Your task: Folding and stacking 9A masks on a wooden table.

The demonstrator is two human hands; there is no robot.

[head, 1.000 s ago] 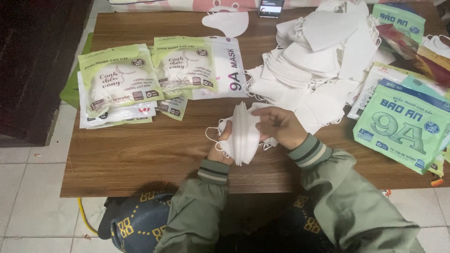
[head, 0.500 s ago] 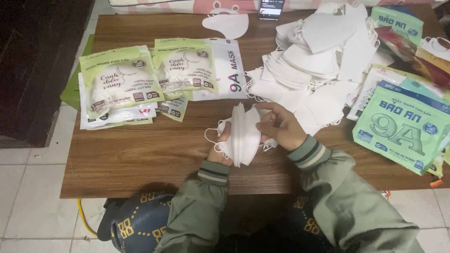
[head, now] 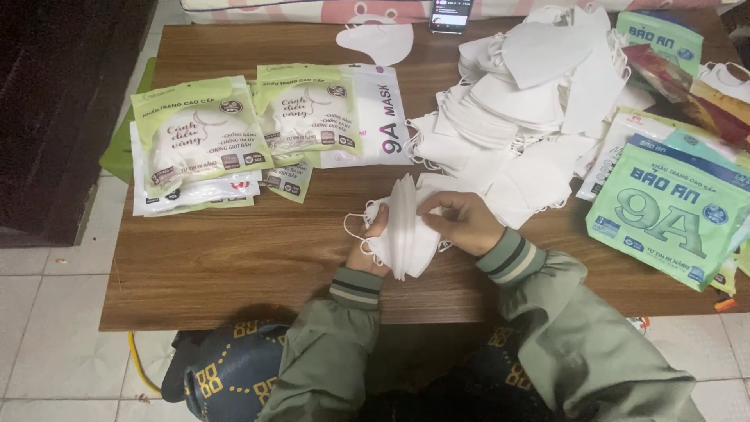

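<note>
A stack of several folded white face masks [head: 405, 227] stands on edge above the wooden table [head: 234, 258], pinched between both my hands. My left hand [head: 367, 248] grips the stack's left side, with ear loops hanging out past it. On the right side my right hand [head: 465, 221] presses against the stack with curled fingers. Just beyond my hands lies a big loose heap of white masks [head: 523, 101].
Green and white mask packets [head: 199, 141] lie in piles at the table's left. More green packets [head: 672, 207] sit at the right edge. A single mask [head: 379, 39] and a phone [head: 449, 14] lie at the far side. Tiled floor surrounds the table.
Both hands have kept hold of the mask stack and shifted slightly; my right hand's fingers have slid along the stack's right side.
</note>
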